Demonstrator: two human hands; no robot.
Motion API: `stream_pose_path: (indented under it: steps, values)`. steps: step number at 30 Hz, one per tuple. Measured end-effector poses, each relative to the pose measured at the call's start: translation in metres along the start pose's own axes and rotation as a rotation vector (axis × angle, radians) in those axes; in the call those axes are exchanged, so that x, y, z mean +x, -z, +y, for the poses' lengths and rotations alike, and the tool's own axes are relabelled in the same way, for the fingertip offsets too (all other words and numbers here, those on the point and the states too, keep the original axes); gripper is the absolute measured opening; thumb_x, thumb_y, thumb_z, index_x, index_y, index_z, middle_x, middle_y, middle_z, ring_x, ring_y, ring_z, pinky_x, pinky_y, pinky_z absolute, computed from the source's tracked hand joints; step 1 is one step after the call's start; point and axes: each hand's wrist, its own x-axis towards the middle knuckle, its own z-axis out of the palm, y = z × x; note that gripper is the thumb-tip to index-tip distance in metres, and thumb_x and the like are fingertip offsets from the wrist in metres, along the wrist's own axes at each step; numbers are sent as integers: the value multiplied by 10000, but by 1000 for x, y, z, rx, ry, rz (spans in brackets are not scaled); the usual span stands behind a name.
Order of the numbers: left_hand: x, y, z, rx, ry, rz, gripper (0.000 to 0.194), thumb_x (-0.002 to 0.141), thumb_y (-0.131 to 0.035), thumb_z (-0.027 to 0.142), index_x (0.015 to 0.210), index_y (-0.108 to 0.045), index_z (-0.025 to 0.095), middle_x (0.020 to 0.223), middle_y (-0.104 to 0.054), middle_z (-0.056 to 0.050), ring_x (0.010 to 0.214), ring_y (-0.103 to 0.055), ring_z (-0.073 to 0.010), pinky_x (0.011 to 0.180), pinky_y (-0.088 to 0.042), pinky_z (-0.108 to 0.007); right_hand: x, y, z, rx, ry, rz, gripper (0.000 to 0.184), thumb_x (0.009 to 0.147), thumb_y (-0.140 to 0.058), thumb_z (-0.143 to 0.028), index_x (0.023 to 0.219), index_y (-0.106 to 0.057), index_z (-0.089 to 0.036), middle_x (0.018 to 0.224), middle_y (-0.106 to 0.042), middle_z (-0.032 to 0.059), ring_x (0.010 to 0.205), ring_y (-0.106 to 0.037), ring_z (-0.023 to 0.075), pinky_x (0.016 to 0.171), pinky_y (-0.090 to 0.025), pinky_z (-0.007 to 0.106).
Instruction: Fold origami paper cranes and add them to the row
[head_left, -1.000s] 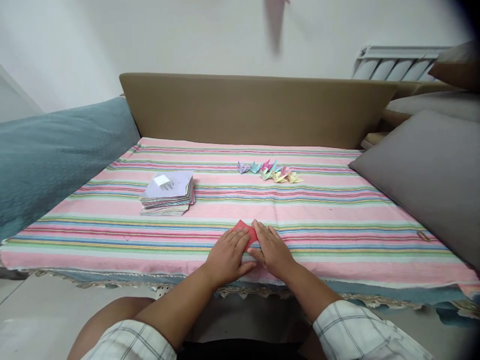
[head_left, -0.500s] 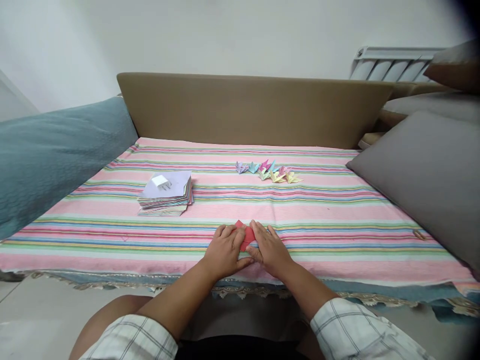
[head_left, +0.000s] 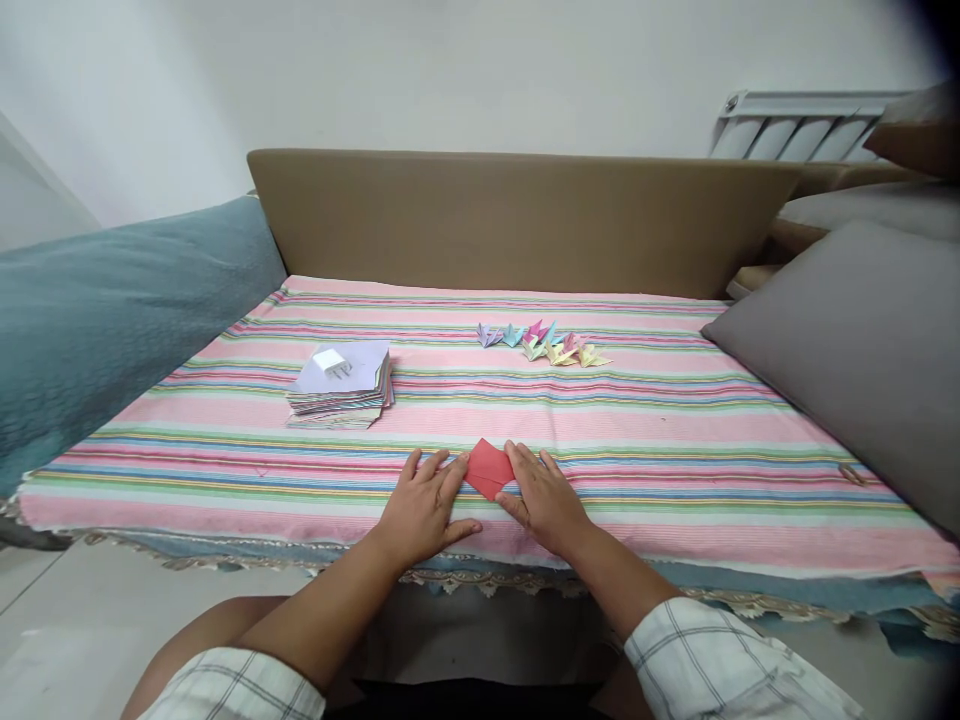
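Note:
A folded piece of red origami paper (head_left: pixel 489 470) lies flat on the striped cloth (head_left: pixel 637 425), between my two hands. My left hand (head_left: pixel 424 503) is palm down with its fingers spread, the index fingertip at the paper's left corner. On the other side, my right hand (head_left: pixel 545 500) lies flat with fingers apart, its fingertips and thumb touching the paper's right edge. Farther back sit several small folded paper cranes (head_left: pixel 536 345) in purple, blue, pink and yellow.
To the left stands a stack of square paper (head_left: pixel 345 385) with a white plug adapter (head_left: pixel 330 362) on top. A grey cushion (head_left: pixel 855 340) leans at the right, a blue-covered armrest (head_left: pixel 142 310) at the left. The brown backrest (head_left: pixel 510 220) closes off the rear.
My left hand has slid left off the red paper, baring more of its surface. My right hand stays at the paper's right side. The view has shifted slightly.

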Motion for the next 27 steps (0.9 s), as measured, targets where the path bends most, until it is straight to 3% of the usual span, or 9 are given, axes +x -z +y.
stream_pose_path:
  steps: [6,8,10,11,13,16,22,27]
  values:
    - [-6,5,-13,-38,113,-2,803,760,-450,686,1354,-373,150,1271,-547,-142,1193,-448,-312,1029,-257,-498,1,0,1,10,-8,-29,765,894,-240,-606,1436,-188,-70,1454,-310,149,1351,-260,274,1091,-208,487]
    - [-1,8,-15,-25,226,65,760,788,-434,657,1343,-384,140,1299,-518,-161,1195,-449,-318,1020,-263,-515,1,0,1,11,-11,-33,774,891,-240,-612,1437,-185,-66,1455,-310,148,1352,-258,272,1093,-206,486]
    - [5,12,-13,15,256,147,682,826,-420,604,1336,-397,151,1371,-445,-160,1250,-393,-329,1043,-199,-550,1,-1,1,10,-11,-29,783,884,-251,-622,1438,-184,-73,1453,-312,148,1352,-258,272,1094,-205,488]
    - [8,13,-9,25,202,161,643,841,-416,581,1331,-408,165,1392,-424,-146,1285,-351,-323,1065,-145,-555,1,-2,2,9,-11,-25,786,879,-261,-626,1439,-186,-80,1451,-317,149,1352,-260,272,1093,-207,488]
    - [14,12,1,-8,-1,80,603,862,-392,564,1329,-416,184,1388,-440,-106,1313,-323,-283,1096,-101,-513,1,-3,1,5,-13,-20,786,873,-285,-627,1441,-189,-93,1446,-327,151,1348,-271,269,1092,-214,489]
    - [18,3,16,-56,-172,-48,714,824,-373,649,1361,-374,178,1382,-452,-89,1309,-334,-272,1105,-101,-490,1,-5,1,0,-16,-17,759,882,-306,-600,1443,-185,-104,1448,-325,147,1346,-279,262,1091,-219,493]
    - [15,-12,22,-52,-159,-95,737,820,-369,656,1371,-365,167,1396,-432,-100,1293,-361,-282,1092,-175,-471,-2,-1,10,50,76,-12,701,899,-321,-556,1436,-210,-120,1453,-323,134,1361,-241,253,1096,-222,497]
    - [15,-12,19,-74,-156,-92,746,804,-381,673,1370,-371,188,1401,-424,-101,1291,-364,-291,1070,-234,-458,-11,7,17,77,156,4,546,903,-365,-515,1318,-439,-167,1449,-334,129,1365,-227,264,1082,-258,505]
